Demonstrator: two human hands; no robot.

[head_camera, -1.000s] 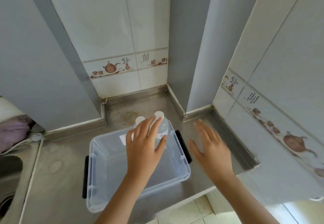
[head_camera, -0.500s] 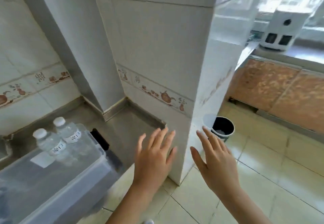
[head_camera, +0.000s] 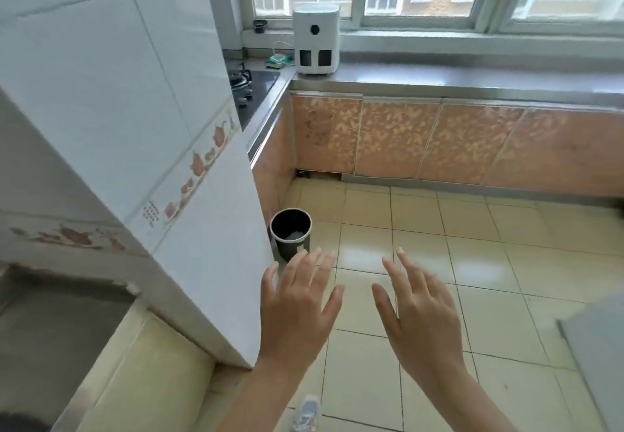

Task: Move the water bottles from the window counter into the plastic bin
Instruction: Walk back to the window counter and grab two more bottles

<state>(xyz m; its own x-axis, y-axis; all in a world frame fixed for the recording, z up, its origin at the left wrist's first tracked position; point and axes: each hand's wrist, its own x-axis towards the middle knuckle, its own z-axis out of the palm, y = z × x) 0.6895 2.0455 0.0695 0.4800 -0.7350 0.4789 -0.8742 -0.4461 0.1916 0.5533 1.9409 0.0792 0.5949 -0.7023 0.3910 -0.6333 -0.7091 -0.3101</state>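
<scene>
My left hand (head_camera: 299, 303) and my right hand (head_camera: 418, 310) hover side by side over the tiled floor, palms down, fingers spread, both holding nothing. The window counter (head_camera: 456, 77) runs along the far wall under the window; no water bottle shows on the stretch in view. The plastic bin and its bottles are out of frame to the left. Only a dark corner of the steel counter (head_camera: 50, 323) remains at the left edge.
A white tiled pillar (head_camera: 189, 229) juts out just left of my left hand. A black waste bin (head_camera: 291, 231) stands on the floor beside it. A white appliance (head_camera: 316, 39) sits on the window counter, a gas hob (head_camera: 251, 85) to its left. Orange cabinet doors (head_camera: 439, 141) run below.
The view has swung right, from the bin with two bottles, past the pillar, to the window counter. Both hands stay empty and have travelled right with the turn.
</scene>
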